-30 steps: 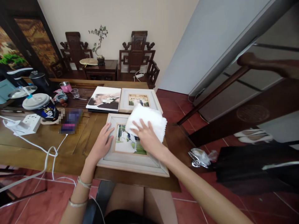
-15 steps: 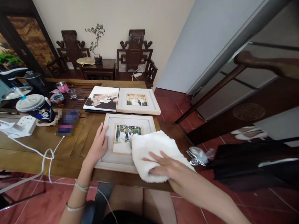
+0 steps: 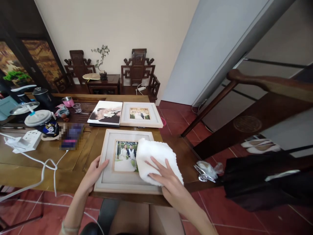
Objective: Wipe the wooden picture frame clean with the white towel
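A light wooden picture frame [image 3: 110,179] with a photo [image 3: 123,160] of two people lies face up near the front edge of the table. My left hand [image 3: 94,173] grips its left side, the thumb over the rim and the other fingers beside or beneath it. On the frame's right part, my right hand [image 3: 167,179] presses a fluffy white cloth [image 3: 156,155], fingers spread over it. The cloth covers the photo's right edge and the frame's lower right side. Any grip under the cloth is hidden.
Behind lie another framed photo [image 3: 126,112] and a photo album [image 3: 107,111]. To the left are a phone [image 3: 72,137], a lidded cup [image 3: 46,125], a power strip [image 3: 30,140] and white cables [image 3: 42,164]. A wooden chair [image 3: 256,114] stands at right, near a plastic-wrapped item [image 3: 206,169].
My right hand and the cloth have moved up and left over the frame. My left hand has shifted down its left side, thumb now over the rim. The camera view has tilted up slightly.
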### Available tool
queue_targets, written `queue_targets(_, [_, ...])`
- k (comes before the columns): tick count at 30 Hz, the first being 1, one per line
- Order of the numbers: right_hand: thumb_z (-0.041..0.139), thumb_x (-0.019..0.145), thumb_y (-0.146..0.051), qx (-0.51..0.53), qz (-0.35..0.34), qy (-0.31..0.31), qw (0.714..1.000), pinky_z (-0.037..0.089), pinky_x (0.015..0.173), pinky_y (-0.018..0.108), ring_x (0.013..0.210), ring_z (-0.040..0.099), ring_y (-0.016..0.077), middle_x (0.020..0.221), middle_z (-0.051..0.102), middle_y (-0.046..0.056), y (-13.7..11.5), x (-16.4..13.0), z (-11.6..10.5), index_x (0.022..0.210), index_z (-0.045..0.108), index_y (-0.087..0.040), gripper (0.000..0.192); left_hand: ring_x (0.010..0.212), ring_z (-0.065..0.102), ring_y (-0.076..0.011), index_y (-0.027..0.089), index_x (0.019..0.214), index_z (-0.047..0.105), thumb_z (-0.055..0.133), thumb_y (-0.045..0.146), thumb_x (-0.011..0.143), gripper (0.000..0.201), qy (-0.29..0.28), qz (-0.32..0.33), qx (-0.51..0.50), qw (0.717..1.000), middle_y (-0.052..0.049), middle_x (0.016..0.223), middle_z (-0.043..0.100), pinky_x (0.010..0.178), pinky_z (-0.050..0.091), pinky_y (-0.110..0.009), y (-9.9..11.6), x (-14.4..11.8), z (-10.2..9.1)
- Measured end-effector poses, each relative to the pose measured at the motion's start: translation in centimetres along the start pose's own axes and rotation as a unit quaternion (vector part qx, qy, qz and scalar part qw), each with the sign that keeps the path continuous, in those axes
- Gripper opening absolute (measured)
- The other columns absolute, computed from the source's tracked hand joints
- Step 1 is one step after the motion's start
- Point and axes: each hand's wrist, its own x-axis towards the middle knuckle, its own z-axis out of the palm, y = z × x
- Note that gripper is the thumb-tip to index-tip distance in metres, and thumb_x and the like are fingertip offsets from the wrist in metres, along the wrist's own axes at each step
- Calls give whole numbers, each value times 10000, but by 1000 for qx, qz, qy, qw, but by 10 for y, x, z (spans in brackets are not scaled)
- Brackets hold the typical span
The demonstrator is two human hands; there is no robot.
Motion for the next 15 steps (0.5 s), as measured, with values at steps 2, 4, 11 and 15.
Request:
queue_targets(2, [325, 649, 61, 13, -21, -7, 1000, 154, 1124, 658, 1396, 306, 242, 1405, 515, 57, -1, -2, -8, 1061, 679, -233, 617, 900, 705, -263, 135, 1067, 648, 790, 435, 661, 524, 30, -23, -26, 999, -94, 963, 750, 766, 553, -301, 0, -14, -5])
queue_targets(4, [345, 686, 59, 27, -33, 16, 999, 263, 1127, 592, 1365, 369, 229, 1386, 539, 32, 3, -8, -20, 1012, 685, -253, 565, 810, 719, -246, 140, 1023, 657, 817, 375, 629, 485, 61, -48, -46, 996, -79, 881, 758, 696, 561, -276, 2, -24, -12])
queue_targets(11, [415, 742, 46, -38, -39, 153, 987, 364, 1096, 541, 1332, 423, 240, 1331, 594, 32, 13, -45, -24, 964, 668, -253, 451, 679, 724, -246, 166, 988, 651, 742, 315, 705, 333, 156, -98, -75, 980, -40, 743, 746, 527, 555, -271, 29, -39, -41])
queue_targets(15, [426, 763, 15, -10, 4, -31, 999, 227, 1118, 644, 1386, 305, 282, 1373, 549, 26, -6, -42, -10, 1020, 719, -284, 491, 677, 725, -264, 188, 982, 667, 687, 336, 752, 274, 159, -83, -94, 979, -47, 724, 743, 566, 585, -329, 60, -34, -36])
